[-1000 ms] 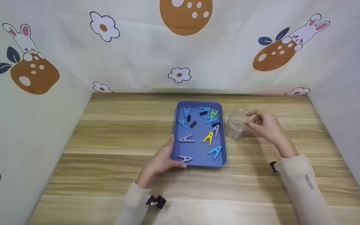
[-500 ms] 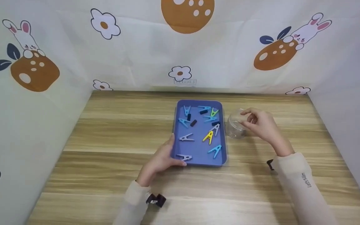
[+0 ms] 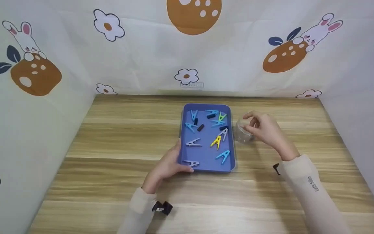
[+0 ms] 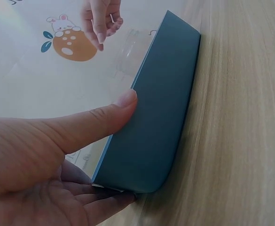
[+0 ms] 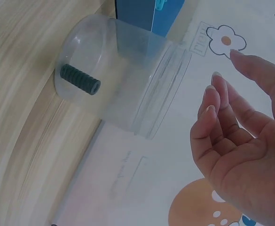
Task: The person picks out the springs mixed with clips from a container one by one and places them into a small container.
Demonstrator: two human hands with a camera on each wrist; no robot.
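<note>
A blue tray (image 3: 205, 161) on the table holds several plastic clothespins, among them a yellow clothespin (image 3: 218, 142) and a light blue clothespin (image 3: 223, 156). Small dark cylinders (image 3: 200, 127) lie among them. My left hand (image 3: 167, 166) grips the tray's near left corner, thumb (image 4: 99, 123) against one wall and fingers round the other. Right of the tray stands a clear jar (image 3: 243, 134), mouth up, with a ribbed dark cylinder (image 5: 81, 79) on its bottom. My right hand (image 3: 265, 129) hovers at the jar's mouth, thumb apart from the loosely bent fingers, holding nothing.
The wooden table (image 3: 125, 136) is closed in by patterned cloth walls (image 3: 148, 58) at the back and sides. The jar stands close beside the tray's right wall.
My right hand has shifted slightly left over the jar's mouth. My left hand stays at the tray's corner, and the clothespins lie as before.
</note>
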